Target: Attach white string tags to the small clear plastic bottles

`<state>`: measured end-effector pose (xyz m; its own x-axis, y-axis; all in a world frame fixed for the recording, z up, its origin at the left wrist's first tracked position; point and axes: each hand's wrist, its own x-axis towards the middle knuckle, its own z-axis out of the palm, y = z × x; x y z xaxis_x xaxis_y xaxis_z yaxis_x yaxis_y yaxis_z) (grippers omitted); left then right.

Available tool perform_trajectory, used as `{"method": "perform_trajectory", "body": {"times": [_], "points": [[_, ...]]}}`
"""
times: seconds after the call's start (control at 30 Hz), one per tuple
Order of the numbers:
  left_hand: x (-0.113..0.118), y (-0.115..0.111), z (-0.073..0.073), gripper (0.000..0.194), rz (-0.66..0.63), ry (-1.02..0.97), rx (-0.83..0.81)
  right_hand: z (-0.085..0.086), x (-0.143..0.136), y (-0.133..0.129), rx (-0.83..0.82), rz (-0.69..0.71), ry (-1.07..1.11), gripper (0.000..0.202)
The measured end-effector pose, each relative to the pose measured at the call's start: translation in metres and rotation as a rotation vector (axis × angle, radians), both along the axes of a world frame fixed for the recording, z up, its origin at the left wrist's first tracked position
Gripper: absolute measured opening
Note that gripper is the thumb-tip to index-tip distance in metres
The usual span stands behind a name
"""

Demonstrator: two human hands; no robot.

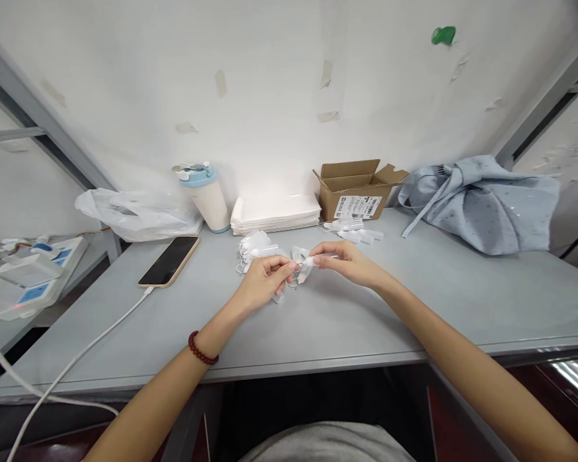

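Near the middle of the table, my left hand (264, 282) is closed in a pinch, its fingertips just left of a small white piece with a thin loop (306, 269). What lies between those fingertips is too small to make out. A translucent end (278, 298) shows below the hand. My right hand (345, 262) is closed on the small white piece, thumb and forefinger pinching it from the right. Behind my left hand lies a heap of similar white pieces (254, 244) with thin loops. Several translucent white pieces (354, 228) lie beyond my right hand.
At the back stand a blue-lidded cup (207, 202), a stack of white paper sheets or envelopes (275, 215) and an open cardboard box (354, 192). A blue-grey cloth bag (486, 205) sits right. A phone (169, 262) on a white cable (96, 340) and a plastic bag (139, 215) lie left.
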<state>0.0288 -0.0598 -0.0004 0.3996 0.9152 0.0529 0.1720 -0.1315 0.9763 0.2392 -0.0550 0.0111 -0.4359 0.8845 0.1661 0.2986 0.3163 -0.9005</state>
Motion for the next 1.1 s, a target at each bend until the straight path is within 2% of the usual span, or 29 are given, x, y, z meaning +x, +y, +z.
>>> {"method": "perform_trajectory", "body": {"times": [0.6,1.1], "points": [[0.003,-0.001,-0.006,0.026,0.02,0.021,0.015,-0.011,-0.008,-0.001,0.04,0.028,-0.043,0.023],[0.0,0.0,-0.005,0.025,0.01,0.01,-0.007,-0.015,-0.013,-0.003,0.02,0.03,0.011,0.022]]}}
